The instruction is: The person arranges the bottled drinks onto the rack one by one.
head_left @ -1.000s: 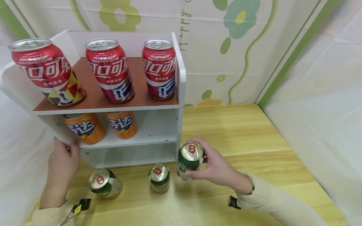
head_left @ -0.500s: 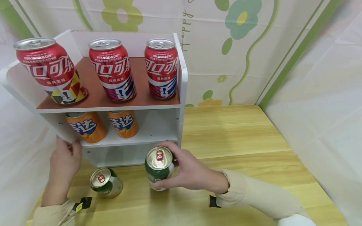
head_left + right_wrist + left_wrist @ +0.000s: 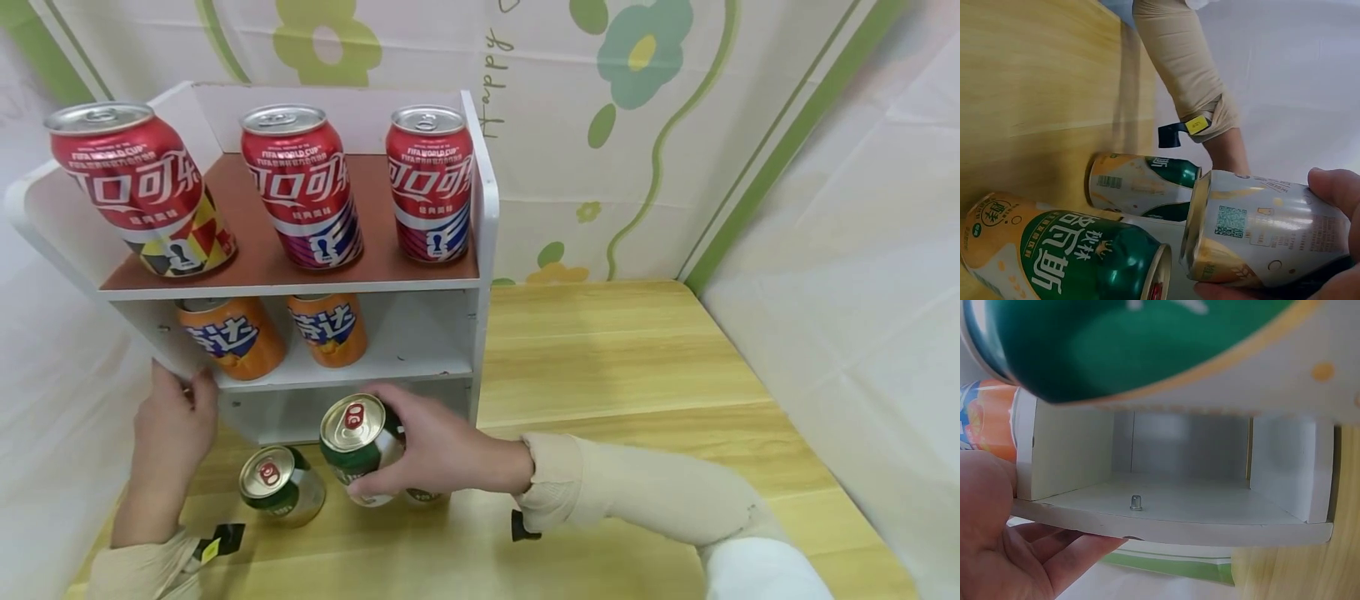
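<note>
My right hand (image 3: 442, 446) grips a green, white and gold drink can (image 3: 354, 458) by its side, in front of the shelf's bottom compartment. In the right wrist view the held can (image 3: 1266, 228) is raised off the table. Just right of it, a second green can (image 3: 426, 497) stands mostly hidden behind my hand; its label shows in the right wrist view. A third green can (image 3: 285, 492) stands on the table to the left. My left hand (image 3: 172, 433) holds the left side panel of the small white shelf (image 3: 486, 208), thumb and fingers on either face.
Three red cola cans (image 3: 303, 200) stand on the shelf's brown top level. Two orange soda cans (image 3: 327, 329) occupy the left of the middle level. A metal peg (image 3: 1136, 502) sticks out inside the bottom compartment. Wooden tabletop (image 3: 600, 367) extends right, with printed cloth (image 3: 547, 167) behind.
My right hand has carried the held can leftward from beside the shelf's right edge, passing the middle green can. My left hand keeps its hold on the shelf.
</note>
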A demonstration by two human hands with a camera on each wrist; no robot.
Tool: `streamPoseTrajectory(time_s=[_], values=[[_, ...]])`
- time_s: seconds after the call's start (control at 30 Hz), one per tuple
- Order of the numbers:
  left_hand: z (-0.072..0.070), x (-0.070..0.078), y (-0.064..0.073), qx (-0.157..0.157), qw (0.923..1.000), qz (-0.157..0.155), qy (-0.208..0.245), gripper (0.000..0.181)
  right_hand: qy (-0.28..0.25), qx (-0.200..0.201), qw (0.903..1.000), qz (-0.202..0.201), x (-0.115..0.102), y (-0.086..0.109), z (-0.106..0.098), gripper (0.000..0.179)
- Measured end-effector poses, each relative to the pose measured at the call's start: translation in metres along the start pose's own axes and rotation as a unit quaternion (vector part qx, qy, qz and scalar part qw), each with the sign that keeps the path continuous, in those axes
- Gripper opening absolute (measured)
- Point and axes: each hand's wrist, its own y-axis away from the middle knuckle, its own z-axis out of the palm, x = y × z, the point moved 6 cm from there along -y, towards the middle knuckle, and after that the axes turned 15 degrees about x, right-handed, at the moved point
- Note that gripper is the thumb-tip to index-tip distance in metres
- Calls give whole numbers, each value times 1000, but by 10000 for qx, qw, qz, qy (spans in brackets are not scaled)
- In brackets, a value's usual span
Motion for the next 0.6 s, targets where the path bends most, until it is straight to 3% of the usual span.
streamPoseTrajectory(time_s=[0.43, 0.6], values=[[-1, 1, 1, -72, 9999, -91, -4, 45, 180, -101, 9987, 462, 5, -27, 21, 75], [0, -1, 1, -137, 9998, -107, -38, 46, 568, -75, 9968, 561, 3, -34, 27, 78]])
